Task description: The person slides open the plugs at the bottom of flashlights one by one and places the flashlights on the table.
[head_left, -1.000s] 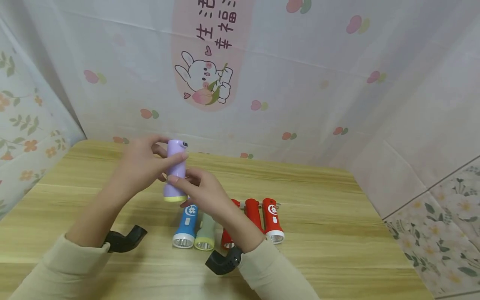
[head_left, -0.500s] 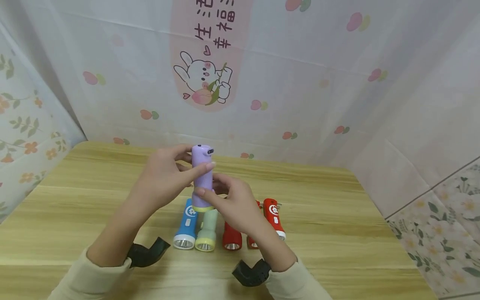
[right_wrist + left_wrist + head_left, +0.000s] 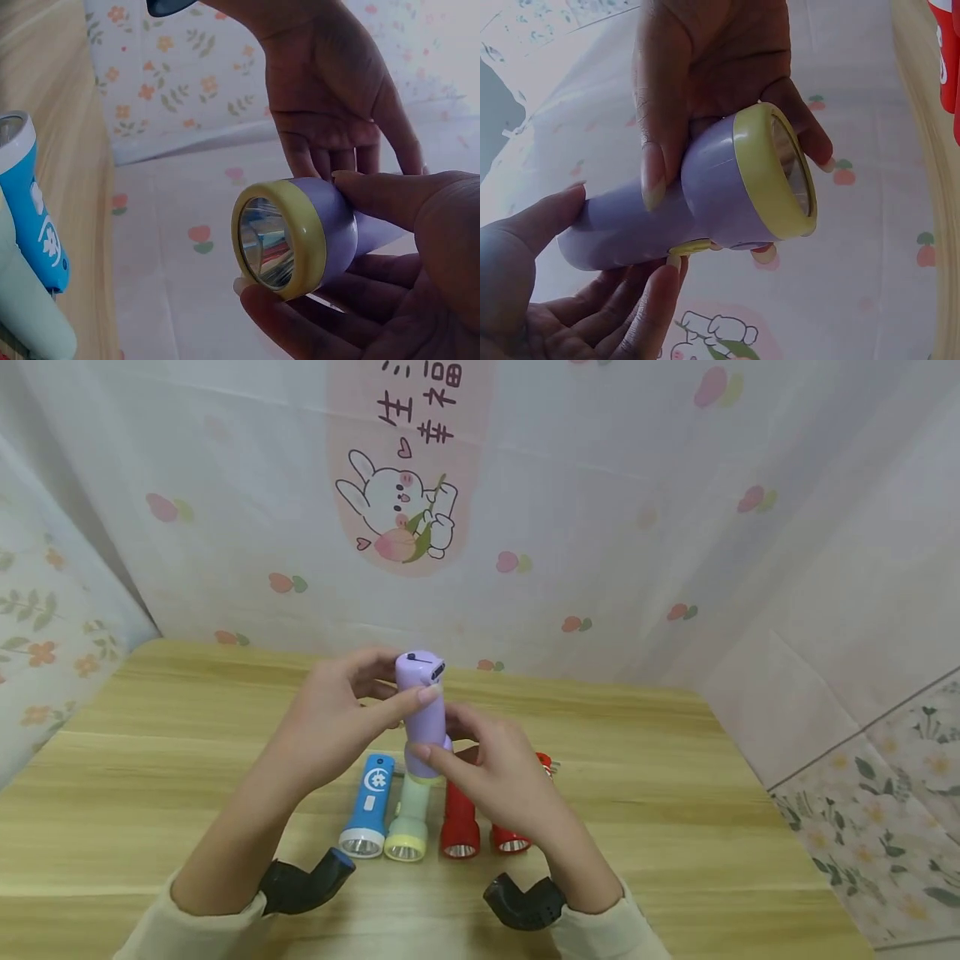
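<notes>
A purple flashlight (image 3: 425, 714) with a yellow rim is held up over the table, its tail end up and its lens end down in the head view. My left hand (image 3: 330, 718) grips it near the tail, thumb across the body. Lower down, my right hand (image 3: 510, 768) holds the head end between thumb and fingers. The left wrist view shows a yellow switch (image 3: 690, 247) on its underside near my fingertips. Its clear lens (image 3: 266, 244) faces the right wrist camera. Below, a pale green flashlight (image 3: 408, 822) is partly covered by the purple one.
On the wooden table (image 3: 637, 827), a blue flashlight (image 3: 369, 802) lies left of the green one. Red flashlights (image 3: 460, 827) lie to the right, partly hidden by my right hand. A printed cloth (image 3: 600, 527) hangs behind the table.
Both hands have carried the purple flashlight to the right, from left of the row to above the green flashlight. Its tail has tipped toward the head camera, showing more of the end face.
</notes>
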`<state>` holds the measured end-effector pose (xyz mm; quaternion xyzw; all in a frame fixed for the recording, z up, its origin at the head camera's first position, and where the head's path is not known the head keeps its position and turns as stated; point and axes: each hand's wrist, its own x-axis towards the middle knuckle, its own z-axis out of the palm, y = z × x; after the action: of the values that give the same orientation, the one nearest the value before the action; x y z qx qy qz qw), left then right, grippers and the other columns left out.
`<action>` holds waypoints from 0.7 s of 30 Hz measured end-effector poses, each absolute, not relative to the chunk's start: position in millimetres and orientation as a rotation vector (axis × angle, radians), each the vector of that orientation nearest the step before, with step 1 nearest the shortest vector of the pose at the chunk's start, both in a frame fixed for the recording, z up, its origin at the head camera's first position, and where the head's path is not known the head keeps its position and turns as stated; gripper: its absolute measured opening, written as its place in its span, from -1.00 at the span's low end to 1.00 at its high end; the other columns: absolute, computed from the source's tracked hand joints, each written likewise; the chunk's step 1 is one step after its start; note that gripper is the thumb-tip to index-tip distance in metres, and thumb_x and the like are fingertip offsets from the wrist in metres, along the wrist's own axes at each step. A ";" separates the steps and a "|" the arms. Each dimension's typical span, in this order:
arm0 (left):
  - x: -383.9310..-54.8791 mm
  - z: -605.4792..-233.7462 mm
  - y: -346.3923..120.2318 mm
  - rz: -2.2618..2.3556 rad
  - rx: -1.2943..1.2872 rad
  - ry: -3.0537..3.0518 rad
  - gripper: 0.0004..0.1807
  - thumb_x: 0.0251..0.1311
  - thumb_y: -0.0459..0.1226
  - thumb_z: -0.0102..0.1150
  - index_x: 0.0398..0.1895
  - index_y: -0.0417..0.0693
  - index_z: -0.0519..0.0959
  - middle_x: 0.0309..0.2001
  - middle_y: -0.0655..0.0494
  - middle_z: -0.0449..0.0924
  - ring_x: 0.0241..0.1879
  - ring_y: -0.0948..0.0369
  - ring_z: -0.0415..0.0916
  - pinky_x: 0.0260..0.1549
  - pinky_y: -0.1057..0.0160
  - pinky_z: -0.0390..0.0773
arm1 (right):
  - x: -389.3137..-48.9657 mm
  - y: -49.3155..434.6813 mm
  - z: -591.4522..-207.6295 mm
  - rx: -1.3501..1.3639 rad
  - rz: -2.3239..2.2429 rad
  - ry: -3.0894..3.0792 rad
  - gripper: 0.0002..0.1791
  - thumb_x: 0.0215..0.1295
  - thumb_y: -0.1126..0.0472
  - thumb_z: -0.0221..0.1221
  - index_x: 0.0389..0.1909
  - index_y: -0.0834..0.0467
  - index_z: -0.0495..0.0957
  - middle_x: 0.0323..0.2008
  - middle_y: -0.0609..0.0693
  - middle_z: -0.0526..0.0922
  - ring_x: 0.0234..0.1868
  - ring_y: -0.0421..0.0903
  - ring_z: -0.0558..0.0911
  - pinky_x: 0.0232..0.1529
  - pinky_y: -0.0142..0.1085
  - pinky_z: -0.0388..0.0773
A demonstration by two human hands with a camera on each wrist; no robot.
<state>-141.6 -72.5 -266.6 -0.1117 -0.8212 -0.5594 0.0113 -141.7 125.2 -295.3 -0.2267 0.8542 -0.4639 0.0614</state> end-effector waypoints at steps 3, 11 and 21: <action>-139.1 -266.1 -72.6 -1.734 -0.334 -2.551 -0.56 0.22 0.02 0.38 0.09 0.06 0.62 -0.07 0.12 0.72 -0.10 0.17 0.67 -0.07 0.13 0.63 | -139.8 125.0 -293.7 -0.693 -1.397 2.585 -0.55 0.35 0.11 0.32 0.22 0.08 0.54 0.07 -0.04 0.72 0.10 -0.08 0.71 -0.06 -0.31 0.73; -127.9 -266.6 -64.3 -1.634 -0.323 -2.494 -0.52 0.11 0.02 0.48 0.06 0.05 0.65 -0.09 0.16 0.75 -0.08 0.22 0.69 -0.13 0.16 0.68 | -132.3 124.9 -292.3 -0.706 -1.407 2.639 -0.58 0.30 0.06 0.36 0.15 0.01 0.57 0.01 -0.09 0.74 0.00 -0.14 0.74 -0.13 -0.41 0.72; -122.9 -268.2 -56.6 -1.593 -0.389 -2.533 -0.53 0.32 0.03 0.28 0.21 0.05 0.58 0.01 0.13 0.69 0.03 0.14 0.66 -0.10 0.12 0.73 | -130.3 127.1 -290.3 -0.722 -1.311 2.769 -0.57 0.28 0.15 0.38 0.14 0.08 0.57 0.00 -0.02 0.75 -0.05 -0.08 0.76 -0.16 -0.37 0.74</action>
<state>-122.9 -56.6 -268.2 -0.1288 -0.8378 -0.5270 0.0619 -130.3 127.1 -290.3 -0.2293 0.8797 -0.4166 -0.0032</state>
